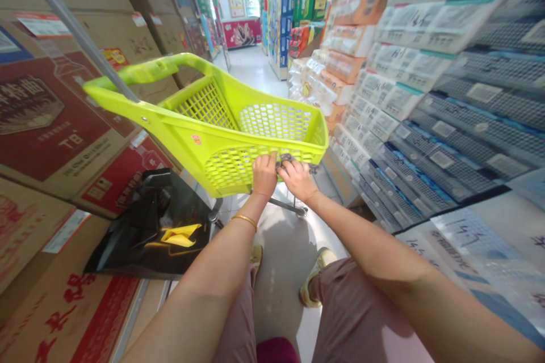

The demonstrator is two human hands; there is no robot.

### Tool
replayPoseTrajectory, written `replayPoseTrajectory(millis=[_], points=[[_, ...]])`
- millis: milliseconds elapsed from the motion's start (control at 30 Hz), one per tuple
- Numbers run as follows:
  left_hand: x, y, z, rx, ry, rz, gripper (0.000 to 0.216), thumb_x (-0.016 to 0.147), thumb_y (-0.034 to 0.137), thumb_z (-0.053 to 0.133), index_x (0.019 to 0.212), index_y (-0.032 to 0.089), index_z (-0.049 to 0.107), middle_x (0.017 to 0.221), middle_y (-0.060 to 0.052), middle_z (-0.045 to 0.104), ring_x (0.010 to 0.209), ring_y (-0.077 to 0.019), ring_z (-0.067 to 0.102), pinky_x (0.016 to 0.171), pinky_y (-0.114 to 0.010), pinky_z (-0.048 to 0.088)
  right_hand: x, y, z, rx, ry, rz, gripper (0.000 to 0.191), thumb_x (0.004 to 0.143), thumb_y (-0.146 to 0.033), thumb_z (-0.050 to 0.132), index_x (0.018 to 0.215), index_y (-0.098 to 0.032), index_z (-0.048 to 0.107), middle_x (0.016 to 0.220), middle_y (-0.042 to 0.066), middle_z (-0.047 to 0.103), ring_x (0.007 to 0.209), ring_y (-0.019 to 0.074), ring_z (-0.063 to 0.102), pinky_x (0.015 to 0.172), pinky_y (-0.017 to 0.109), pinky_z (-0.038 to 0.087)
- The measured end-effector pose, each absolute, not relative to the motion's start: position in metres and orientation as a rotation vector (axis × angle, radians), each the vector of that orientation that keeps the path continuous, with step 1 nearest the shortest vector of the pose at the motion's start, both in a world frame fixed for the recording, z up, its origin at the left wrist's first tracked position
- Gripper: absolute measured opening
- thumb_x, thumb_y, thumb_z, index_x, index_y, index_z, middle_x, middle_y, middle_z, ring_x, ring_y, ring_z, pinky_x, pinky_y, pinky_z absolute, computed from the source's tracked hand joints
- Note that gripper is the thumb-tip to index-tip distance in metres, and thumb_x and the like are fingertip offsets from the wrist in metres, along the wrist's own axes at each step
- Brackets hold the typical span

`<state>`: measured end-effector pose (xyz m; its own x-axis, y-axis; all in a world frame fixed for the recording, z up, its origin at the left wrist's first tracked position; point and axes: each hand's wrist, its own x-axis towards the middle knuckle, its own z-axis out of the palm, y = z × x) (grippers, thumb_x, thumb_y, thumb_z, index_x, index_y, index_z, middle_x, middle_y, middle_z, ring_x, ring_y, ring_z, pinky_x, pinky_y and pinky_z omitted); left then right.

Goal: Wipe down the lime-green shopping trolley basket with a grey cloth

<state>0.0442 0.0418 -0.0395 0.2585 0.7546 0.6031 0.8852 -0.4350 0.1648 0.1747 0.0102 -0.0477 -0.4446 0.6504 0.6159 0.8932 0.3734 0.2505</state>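
A lime-green shopping cart point(183, 119) with lattice sides stands in front of me. Both my hands are at the lower lattice near its right end. A crumpled dark grey cloth point(286, 159) shows between them, partly hidden under the fingers. My left hand point(264, 174) has its fingers curled against the lattice at the cloth's left edge. Close beside it, my right hand point(299, 179) is closed over the cloth and presses it to the cart's side. Some cloth sticks out past the right fingers.
Stacked cardboard cartons point(46, 96) line the left. A black bag point(170, 261) with a yellow piece on it lies beside the cart. Wrapped paper packs point(395, 79) and dark blue packs point(447, 142) rise on the right. A metal pole point(72, 22) crosses the upper left; the aisle floor point(251, 62) runs back.
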Motion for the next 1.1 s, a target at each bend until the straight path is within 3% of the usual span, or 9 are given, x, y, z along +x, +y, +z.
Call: replayPoseTrajectory(millis=[133,333,500,700,933,1100], points=[[0.043,0.043,-0.039,-2.334,-1.538,-0.954,0.035,0.089,0.021,0.033,0.120,0.015,0.050,0.092,-0.012,0.055,0.091,-0.0244,0.046,0.080,-0.036,0.034,0.174,0.010,-0.034,-1.393,-2.208,-0.764,0.028,0.091,-0.026,0.035,0.105,-0.023,0.059,0.111,0.009,0.056,0.101,0.0221,0.039,0.080,0.036,0.024],[0.047,0.045,-0.039,-2.303,-1.564,-0.975,0.029,0.090,0.021,0.031,0.092,0.017,0.060,0.086,-0.010,0.055,0.085,-0.0231,0.046,0.077,-0.036,0.034,0.170,0.015,0.001,-1.495,-1.985,-0.708,0.030,0.091,-0.024,0.034,0.111,-0.024,0.056,0.115,0.011,0.051,0.103,0.0239,0.036,0.081,0.038,0.023],[0.047,0.045,-0.037,-2.319,-1.555,-0.962,0.030,0.090,0.021,0.031,0.088,0.017,0.061,0.085,-0.011,0.055,0.084,-0.0232,0.046,0.077,-0.036,0.034,0.171,0.017,-0.005,-1.477,-1.993,-0.714,0.030,0.090,-0.024,0.034,0.110,-0.024,0.056,0.114,0.011,0.052,0.103,0.0241,0.036,0.082,0.038,0.023],[0.045,0.044,-0.036,-2.311,-1.500,-0.949,0.034,0.089,0.020,0.032,0.116,0.016,0.053,0.090,-0.010,0.057,0.089,-0.0235,0.047,0.079,-0.035,0.034,0.175,0.013,-0.037,-1.460,-2.137,-0.729,0.028,0.091,-0.026,0.035,0.107,-0.024,0.057,0.112,0.009,0.056,0.100,0.0229,0.039,0.079,0.037,0.023],[0.047,0.044,-0.039,-2.289,-1.517,-0.930,0.036,0.091,0.023,0.028,0.118,0.014,0.051,0.088,-0.011,0.057,0.087,-0.0237,0.048,0.078,-0.035,0.033,0.177,0.008,-0.064,-1.383,-2.353,-0.711,0.024,0.091,-0.025,0.037,0.096,-0.021,0.059,0.109,0.008,0.057,0.096,0.0215,0.040,0.075,0.035,0.024],[0.047,0.045,-0.042,-2.313,-1.523,-0.949,0.037,0.092,0.025,0.028,0.120,0.015,0.050,0.090,-0.012,0.056,0.089,-0.0239,0.047,0.078,-0.035,0.033,0.179,0.011,-0.039,-1.409,-2.210,-0.765,0.027,0.091,-0.027,0.035,0.101,-0.022,0.059,0.110,0.009,0.056,0.098,0.0229,0.039,0.076,0.036,0.023]])
